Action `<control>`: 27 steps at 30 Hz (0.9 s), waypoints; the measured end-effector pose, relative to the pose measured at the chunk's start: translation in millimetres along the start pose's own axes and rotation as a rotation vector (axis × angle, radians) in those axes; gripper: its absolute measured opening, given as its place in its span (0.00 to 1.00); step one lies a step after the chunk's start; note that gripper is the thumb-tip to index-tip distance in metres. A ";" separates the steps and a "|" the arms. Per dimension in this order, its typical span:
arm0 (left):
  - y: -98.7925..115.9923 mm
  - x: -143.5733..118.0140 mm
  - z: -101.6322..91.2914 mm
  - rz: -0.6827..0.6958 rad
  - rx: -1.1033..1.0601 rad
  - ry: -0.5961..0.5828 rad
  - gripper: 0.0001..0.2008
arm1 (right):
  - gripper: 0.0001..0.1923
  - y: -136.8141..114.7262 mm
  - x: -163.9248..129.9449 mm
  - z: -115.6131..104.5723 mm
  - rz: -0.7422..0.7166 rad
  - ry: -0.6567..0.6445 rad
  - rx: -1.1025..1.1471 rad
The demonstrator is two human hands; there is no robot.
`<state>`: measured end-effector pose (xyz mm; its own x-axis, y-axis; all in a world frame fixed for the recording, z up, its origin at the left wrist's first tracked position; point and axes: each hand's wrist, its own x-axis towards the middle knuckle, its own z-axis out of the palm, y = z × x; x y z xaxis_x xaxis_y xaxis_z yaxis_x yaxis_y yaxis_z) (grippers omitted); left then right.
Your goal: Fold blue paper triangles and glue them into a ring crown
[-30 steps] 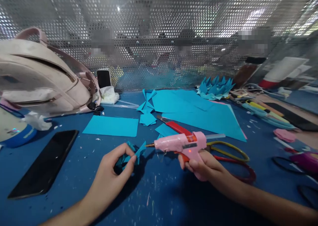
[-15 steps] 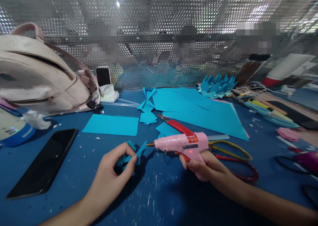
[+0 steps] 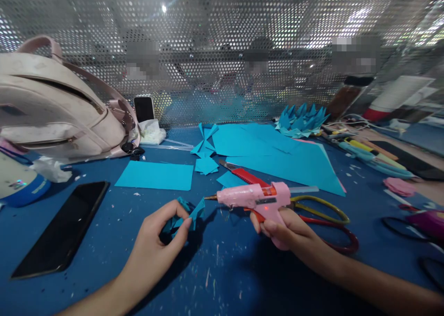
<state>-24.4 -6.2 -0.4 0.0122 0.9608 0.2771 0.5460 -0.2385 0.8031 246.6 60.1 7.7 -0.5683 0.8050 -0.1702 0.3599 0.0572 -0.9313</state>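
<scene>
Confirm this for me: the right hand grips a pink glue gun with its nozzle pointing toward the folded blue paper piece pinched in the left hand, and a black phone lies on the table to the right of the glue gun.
Not quite. The head view shows the black phone lying left of the pink glue gun, beyond the left hand. The rest holds: the right hand grips the gun, its nozzle pointing at the folded blue paper piece.

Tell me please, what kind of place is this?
Probably a shared craft workbench: cut blue paper sheets and scissors lie on the blue table, the right hand holds a pink glue gun, and a perforated metal screen stands behind.
</scene>
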 end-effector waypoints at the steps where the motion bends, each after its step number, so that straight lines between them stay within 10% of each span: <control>1: 0.1 -0.2 -0.2 0.001 -0.001 -0.001 0.11 | 0.30 -0.1 0.1 0.1 0.004 0.003 0.001; 27: -1.4 -1.4 0.0 -0.030 -0.046 0.011 0.11 | 0.29 -6.5 -4.7 1.9 0.000 0.019 -0.065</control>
<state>-25.1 -7.2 -2.0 -0.0128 0.9659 0.2586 0.5070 -0.2166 0.8343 245.6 54.8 13.9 -0.5542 0.8162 -0.1635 0.4076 0.0949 -0.9082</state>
